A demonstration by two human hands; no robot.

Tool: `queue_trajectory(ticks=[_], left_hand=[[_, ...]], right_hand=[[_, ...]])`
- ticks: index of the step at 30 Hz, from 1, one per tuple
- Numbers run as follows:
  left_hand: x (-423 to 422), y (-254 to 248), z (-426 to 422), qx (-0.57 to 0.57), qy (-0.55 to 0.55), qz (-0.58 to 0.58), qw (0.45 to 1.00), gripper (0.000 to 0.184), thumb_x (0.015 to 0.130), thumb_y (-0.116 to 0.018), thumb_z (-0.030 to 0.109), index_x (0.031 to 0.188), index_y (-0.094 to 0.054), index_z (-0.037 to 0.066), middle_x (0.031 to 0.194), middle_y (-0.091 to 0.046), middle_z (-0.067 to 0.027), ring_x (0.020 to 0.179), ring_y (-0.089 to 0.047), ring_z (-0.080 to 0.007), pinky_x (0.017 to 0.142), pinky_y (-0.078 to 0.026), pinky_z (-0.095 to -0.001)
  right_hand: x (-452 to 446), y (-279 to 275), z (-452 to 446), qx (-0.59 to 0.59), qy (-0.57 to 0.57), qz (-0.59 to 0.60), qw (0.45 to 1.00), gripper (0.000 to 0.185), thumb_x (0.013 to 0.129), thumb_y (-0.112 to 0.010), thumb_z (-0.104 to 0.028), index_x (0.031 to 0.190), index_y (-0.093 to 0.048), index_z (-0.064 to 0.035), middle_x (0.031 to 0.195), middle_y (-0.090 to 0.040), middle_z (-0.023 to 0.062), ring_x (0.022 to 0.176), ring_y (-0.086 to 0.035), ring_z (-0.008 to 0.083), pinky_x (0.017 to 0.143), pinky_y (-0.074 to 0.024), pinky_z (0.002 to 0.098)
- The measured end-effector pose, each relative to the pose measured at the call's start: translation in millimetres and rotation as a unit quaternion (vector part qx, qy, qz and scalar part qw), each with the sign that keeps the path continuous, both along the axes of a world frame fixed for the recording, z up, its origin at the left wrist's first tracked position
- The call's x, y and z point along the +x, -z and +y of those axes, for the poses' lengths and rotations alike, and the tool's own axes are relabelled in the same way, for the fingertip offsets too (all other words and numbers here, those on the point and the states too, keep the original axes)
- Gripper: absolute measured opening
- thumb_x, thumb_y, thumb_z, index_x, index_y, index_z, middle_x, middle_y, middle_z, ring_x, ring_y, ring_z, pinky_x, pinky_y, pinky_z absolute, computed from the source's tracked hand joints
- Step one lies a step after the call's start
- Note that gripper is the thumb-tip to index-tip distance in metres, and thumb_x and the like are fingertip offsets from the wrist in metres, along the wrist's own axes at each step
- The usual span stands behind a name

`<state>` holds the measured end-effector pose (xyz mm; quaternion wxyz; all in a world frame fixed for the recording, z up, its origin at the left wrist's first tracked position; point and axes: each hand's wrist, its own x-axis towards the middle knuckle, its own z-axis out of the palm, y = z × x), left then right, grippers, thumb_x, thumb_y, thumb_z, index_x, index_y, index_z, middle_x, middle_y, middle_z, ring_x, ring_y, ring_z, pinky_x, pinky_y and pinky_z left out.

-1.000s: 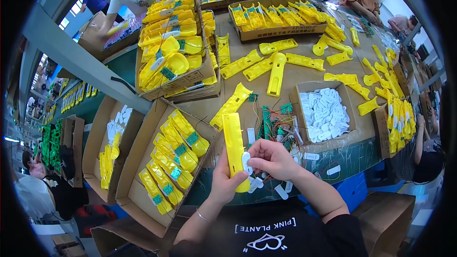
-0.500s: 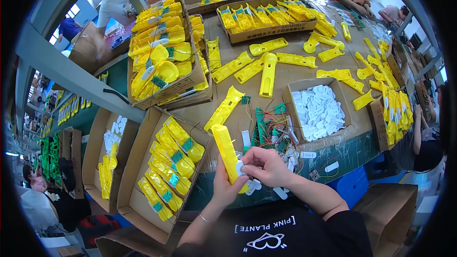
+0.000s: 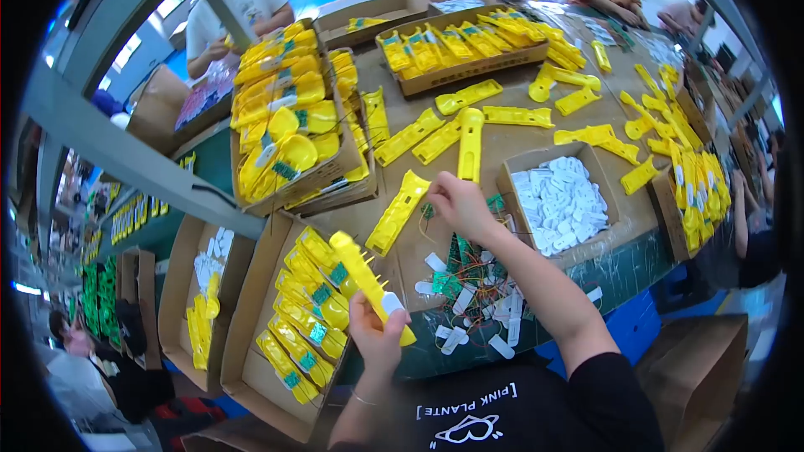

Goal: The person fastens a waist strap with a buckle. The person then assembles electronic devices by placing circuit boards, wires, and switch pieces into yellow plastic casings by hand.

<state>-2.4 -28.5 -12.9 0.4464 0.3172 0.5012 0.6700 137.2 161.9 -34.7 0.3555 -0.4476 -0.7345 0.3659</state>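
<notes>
My left hand [image 3: 374, 341] grips a long yellow plastic shell [image 3: 356, 264], tilted with its far end up and left. A white oval plastic piece [image 3: 391, 303] sits on its lower part by my thumb. My right hand [image 3: 463, 208] reaches over the table with its fingers pinched together; what they hold, if anything, is hidden. Just below those fingertips is a small green circuit board [image 3: 428, 211] with thin wires. Another yellow shell [image 3: 399, 213] lies beside them to the left. Below my right forearm lies a heap of green boards, wires and white pieces [image 3: 476, 285].
A box of white pieces [image 3: 615, 216] stands right of my forearm. At left, an open carton [image 3: 255, 360] holds yellow shells with green boards. Behind it rises a fuller carton [image 3: 314, 180], near a metal post [image 3: 126, 146]. Other people work across the table.
My right hand has left the white piece on the shell and moved up and away over the table. My left hand, with the shell, has shifted left and down.
</notes>
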Motion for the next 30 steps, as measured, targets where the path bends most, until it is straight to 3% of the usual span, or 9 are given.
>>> queue_trajectory(ticks=[2,5,10,12,16,20,22,28,30], left_hand=[[-6.9,-12.8,3.4,0.022,0.025,-0.053,0.998,0.04,0.07,-0.057,0.001,0.109,-0.044,0.0,0.083,-0.05,-0.0069,0.069,-0.052,-0.0142,0.06,-0.047,-0.027],[-2.5,-17.1,8.9,0.018,0.01,-0.034,0.999,0.045,0.071,-0.06,0.003,0.113,-0.044,0.0,0.085,-0.051,-0.0068,0.075,-0.054,-0.0146,0.066,-0.048,-0.0275],[0.9,-2.8,3.0,0.052,0.041,0.038,0.997,0.048,0.071,-0.062,0.004,0.115,-0.044,-0.001,0.088,-0.053,-0.0066,0.077,-0.055,-0.0147,0.069,-0.048,-0.0279],[-3.8,-12.1,1.6,0.018,0.04,-0.033,0.999,0.048,0.072,-0.062,0.007,0.115,-0.045,-0.001,0.091,-0.054,-0.0079,0.079,-0.056,-0.0164,0.072,-0.049,-0.0303],[-16.2,-9.5,1.4,0.008,0.026,-0.094,0.995,0.047,0.073,-0.06,0.009,0.116,-0.044,-0.002,0.098,-0.055,-0.0109,0.085,-0.057,-0.0197,0.077,-0.05,-0.0348],[-6.1,-10.6,21.4,0.039,0.08,-0.15,0.985,0.045,0.075,-0.057,0.001,0.118,-0.043,-0.002,0.112,-0.054,-0.0163,0.1,-0.055,-0.0236,0.084,-0.048,-0.0385],[-2.1,-18.9,27.0,0.066,0.092,-0.192,0.975,0.045,0.076,-0.057,0.003,0.118,-0.043,-0.002,0.112,-0.053,-0.0174,0.102,-0.054,-0.0244,0.087,-0.046,-0.0395],[0.2,-24.4,22.2,0.104,0.109,-0.168,0.974,0.047,0.075,-0.056,0.003,0.119,-0.041,-0.004,0.117,-0.051,-0.0183,0.103,-0.054,-0.0252,0.089,-0.045,-0.0371],[8.7,-25.9,16.3,0.1,0.098,-0.062,0.988,0.047,0.075,-0.056,0.001,0.119,-0.041,-0.005,0.118,-0.05,-0.0176,0.101,-0.054,-0.0243,0.087,-0.046,-0.0356]], right_hand=[[1.8,-10.5,-19.7,-0.073,-0.022,0.112,0.991,0.022,0.075,-0.064,-0.019,0.084,-0.053,-0.0025,0.077,-0.057,0.0101,0.074,-0.056,0.0283,0.064,-0.0465,0.0373],[0.7,-7.4,-17.6,0.158,0.106,-0.219,0.957,0.029,0.073,-0.067,-0.026,0.085,-0.055,-0.0023,0.08,-0.056,0.0138,0.079,-0.057,0.0267,0.068,-0.0473,0.0368],[-22.4,20.7,4.7,0.17,0.093,-0.329,0.924,0.036,0.069,-0.069,-0.027,0.084,-0.051,0.0002,0.079,-0.057,0.0169,0.08,-0.057,0.0309,0.069,-0.0471,0.0397],[-19.5,14.0,7.6,0.025,0.069,-0.284,0.956,0.035,0.069,-0.069,-0.024,0.085,-0.05,0.0007,0.077,-0.06,0.0165,0.076,-0.06,0.0312,0.068,-0.0476,0.043],[14.8,-26.4,-17.8,0.013,0.037,-0.055,0.998,0.031,0.068,-0.069,-0.008,0.092,-0.052,0.0008,0.076,-0.061,0.0151,0.071,-0.063,0.0235,0.061,-0.0496,0.0331],[22.6,-57.5,-30.0,0.099,0.021,0.007,0.995,0.024,0.071,-0.066,0.0,0.092,-0.054,0.0009,0.073,-0.06,0.0086,0.067,-0.061,0.0132,0.058,-0.0477,0.0233],[21.8,-73.5,-47.3,-0.142,-0.133,0.175,0.965,0.016,0.074,-0.063,0.002,0.089,-0.056,0.0001,0.071,-0.057,0.0008,0.065,-0.056,0.0052,0.057,-0.0456,0.0185],[12.2,-77.3,-73.8,-0.194,-0.142,0.141,0.96,0.012,0.074,-0.065,0.001,0.085,-0.059,-0.001,0.068,-0.055,-0.0024,0.06,-0.051,0.0023,0.054,-0.0418,0.0159],[11.0,-78.9,-78.6,-0.06,-0.101,0.068,0.991,0.012,0.073,-0.066,0.0,0.083,-0.059,-0.0011,0.066,-0.055,-0.0013,0.059,-0.051,0.003,0.053,-0.0411,0.0172]])
